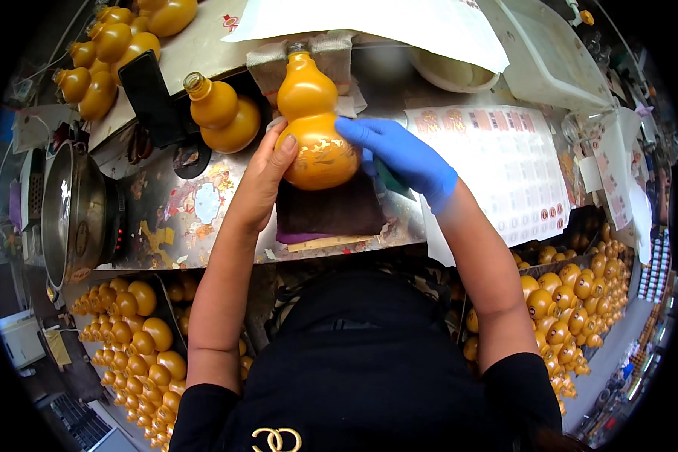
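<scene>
A glossy orange-yellow gourd-shaped bottle (309, 94) lies tilted away from me, its dark neck resting on a grey cloth-covered support (267, 64). My bare left hand (260, 177) grips the left side of its lower bulb, thumb on top. From the right, my right hand (414, 158) in a blue glove presses its fingers against the same bulb. A green, flat-looking object (389, 179) shows under the gloved palm; its kind is not clear. Faint gold and dark markings run across the bulb. Below the bottle sits a dark folded cloth pad (328, 211).
Another gourd-shaped bottle (230, 124) stands left, beside a phone on a stand (149, 98). A metal pan (71, 207) sits on a hotplate at far left. Label sheets (490, 166) cover the right side. Many bottles fill crates below on both sides. A translucent tray (554, 56) lies back right.
</scene>
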A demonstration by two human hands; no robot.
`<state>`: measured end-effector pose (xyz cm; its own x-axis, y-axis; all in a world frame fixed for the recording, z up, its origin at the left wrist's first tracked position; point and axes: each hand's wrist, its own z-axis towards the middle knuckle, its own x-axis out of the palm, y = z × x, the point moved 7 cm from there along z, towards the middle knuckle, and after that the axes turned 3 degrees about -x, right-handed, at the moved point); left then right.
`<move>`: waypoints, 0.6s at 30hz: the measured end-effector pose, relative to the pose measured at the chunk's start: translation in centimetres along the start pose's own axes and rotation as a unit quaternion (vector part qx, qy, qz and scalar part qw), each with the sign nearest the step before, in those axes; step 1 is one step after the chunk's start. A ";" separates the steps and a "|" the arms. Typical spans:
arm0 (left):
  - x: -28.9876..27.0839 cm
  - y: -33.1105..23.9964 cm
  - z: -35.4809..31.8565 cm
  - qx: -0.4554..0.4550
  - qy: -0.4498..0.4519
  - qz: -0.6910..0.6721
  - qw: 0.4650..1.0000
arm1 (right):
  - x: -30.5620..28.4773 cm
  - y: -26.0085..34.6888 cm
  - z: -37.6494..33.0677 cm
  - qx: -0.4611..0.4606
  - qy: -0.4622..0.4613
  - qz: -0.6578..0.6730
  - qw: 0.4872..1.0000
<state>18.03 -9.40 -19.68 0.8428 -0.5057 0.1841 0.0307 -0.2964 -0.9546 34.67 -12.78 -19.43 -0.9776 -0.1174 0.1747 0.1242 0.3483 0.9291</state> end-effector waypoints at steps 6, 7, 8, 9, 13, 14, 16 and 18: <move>-1.1 1.1 0.1 0.007 -0.019 -0.014 1.000 | -1.2 -2.4 1.3 0.011 -0.017 0.038 0.999; -1.3 1.3 0.2 0.009 -0.023 -0.018 1.000 | -1.2 -2.2 0.8 -0.010 -0.004 0.059 0.998; -1.1 1.0 0.1 0.029 -0.019 -0.001 0.999 | -1.1 -2.0 0.1 -0.031 0.009 0.079 0.996; -0.8 0.6 -0.3 0.049 -0.015 0.017 0.999 | -1.0 -1.8 -0.3 -0.051 0.022 0.098 0.994; -0.4 0.8 -0.7 0.047 0.003 0.067 0.997 | -0.8 -2.3 -0.5 -0.061 0.019 0.030 0.998; -0.5 0.8 -0.7 0.048 0.005 0.067 0.997 | -0.9 -2.4 -0.4 -0.064 0.026 0.041 0.997; -0.6 1.0 -0.6 0.052 0.009 0.067 0.996 | -1.0 -2.9 -0.3 -0.071 0.039 0.063 0.995; -0.7 1.0 -0.6 0.046 0.016 0.057 0.997 | -1.1 -3.0 -0.2 -0.074 0.059 0.058 0.994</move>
<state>17.11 -9.82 -20.62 0.8263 -0.5577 0.0784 -0.0148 -0.1607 -0.9869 35.43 -13.94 -22.38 -0.9294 -0.1955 0.3130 0.2679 0.2262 0.9365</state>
